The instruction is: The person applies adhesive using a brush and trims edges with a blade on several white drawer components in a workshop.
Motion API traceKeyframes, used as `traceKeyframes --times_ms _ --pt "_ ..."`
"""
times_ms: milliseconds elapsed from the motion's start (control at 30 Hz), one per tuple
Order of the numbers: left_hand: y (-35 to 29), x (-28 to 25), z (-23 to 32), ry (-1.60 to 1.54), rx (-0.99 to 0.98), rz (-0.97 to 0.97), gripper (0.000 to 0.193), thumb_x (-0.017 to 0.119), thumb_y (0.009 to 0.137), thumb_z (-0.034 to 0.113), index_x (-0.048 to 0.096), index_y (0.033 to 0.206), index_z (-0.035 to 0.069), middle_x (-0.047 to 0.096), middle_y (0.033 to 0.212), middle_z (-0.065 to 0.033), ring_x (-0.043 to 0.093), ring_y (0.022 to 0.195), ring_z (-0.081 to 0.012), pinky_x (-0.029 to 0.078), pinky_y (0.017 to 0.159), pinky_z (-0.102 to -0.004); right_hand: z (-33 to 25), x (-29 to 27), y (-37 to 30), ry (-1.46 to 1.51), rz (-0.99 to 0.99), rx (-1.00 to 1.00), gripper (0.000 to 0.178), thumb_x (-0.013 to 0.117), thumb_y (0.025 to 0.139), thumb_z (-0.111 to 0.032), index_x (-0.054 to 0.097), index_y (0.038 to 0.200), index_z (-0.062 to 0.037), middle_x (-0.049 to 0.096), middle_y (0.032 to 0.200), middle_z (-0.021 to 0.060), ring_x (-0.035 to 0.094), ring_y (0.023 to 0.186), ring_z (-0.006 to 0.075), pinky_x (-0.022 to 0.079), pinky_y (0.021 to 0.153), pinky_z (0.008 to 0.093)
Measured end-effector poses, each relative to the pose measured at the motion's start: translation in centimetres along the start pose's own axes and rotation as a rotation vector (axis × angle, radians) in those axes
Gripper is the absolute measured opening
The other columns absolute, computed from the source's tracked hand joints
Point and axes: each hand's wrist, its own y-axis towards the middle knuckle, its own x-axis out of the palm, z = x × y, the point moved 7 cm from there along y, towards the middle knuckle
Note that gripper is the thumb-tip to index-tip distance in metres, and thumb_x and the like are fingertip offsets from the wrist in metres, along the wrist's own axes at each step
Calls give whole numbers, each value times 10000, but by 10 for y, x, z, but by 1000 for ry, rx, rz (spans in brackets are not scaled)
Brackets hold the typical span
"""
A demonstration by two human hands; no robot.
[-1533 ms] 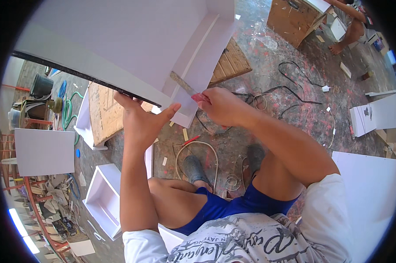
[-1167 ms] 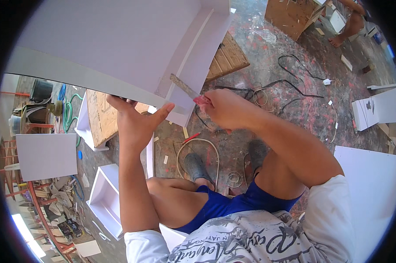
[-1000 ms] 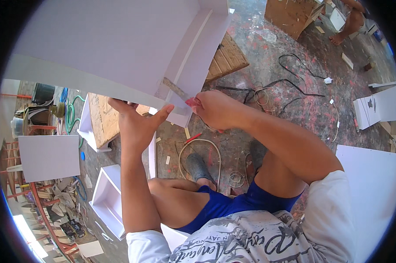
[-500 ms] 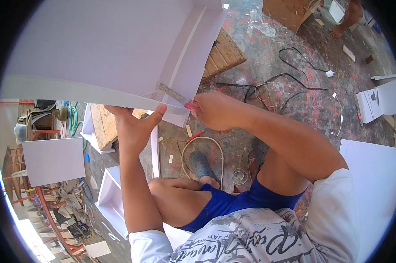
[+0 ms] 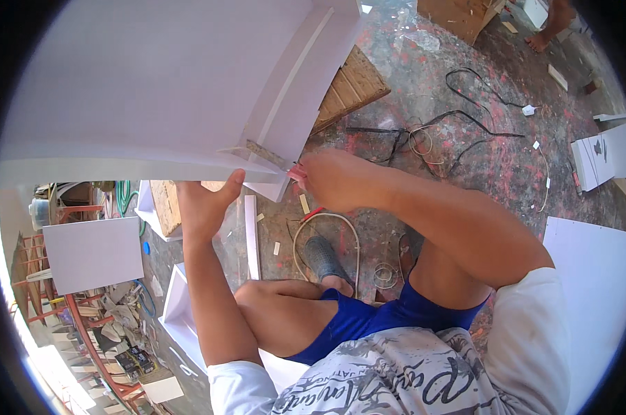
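Nearest my view, the left hand point(image 5: 205, 207) sets its thumb wide at the near edge of the white open-fronted box point(image 5: 153, 83), fingers hidden so I cannot tell whether they clasp, while the right hand point(image 5: 337, 178) grips the red handle point(image 5: 297, 173) of a narrow flat-bladed tool point(image 5: 266, 153) at the box's near right corner. I judge that excess push could make the blade skid and gouge the panel or nick that thumb; its long axis runs diagonally, tip up-left into the box. Beyond lie a brown wooden piece point(image 5: 354, 88), black cable point(image 5: 506, 134) and 1 co-worker's bare foot point(image 5: 536, 43).
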Motion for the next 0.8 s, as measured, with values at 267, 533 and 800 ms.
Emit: traceKeyframes --times_ms 267,533,800 --pt "6 -3 -5 -29 95 -4 597 895 757 324 683 1178 -43 691 1153 -166 640 1108 -314 480 1015 -440 -9 16 21 -75 -110 -26 297 560 1017 -189 680 977 80 717 979 270 730 934 421 572 829 514" --pt "9 -16 -5 40 145 -56 660 887 757 465 694 1143 -35 705 1094 -138 651 1063 -296 485 998 -432 -13 10 6 -67 -127 -60 283 510 1023 -143 668 982 88 713 813 240 748 832 409 583 781 512" --pt "10 -17 -23 -37 61 -41 761 879 752 584 690 1158 -31 707 1104 -135 651 1062 -289 483 1002 -433 -19 13 15 170 -306 60 321 557 1027 -212 616 1008 103 703 769 237 739 709 419 589 626 486"
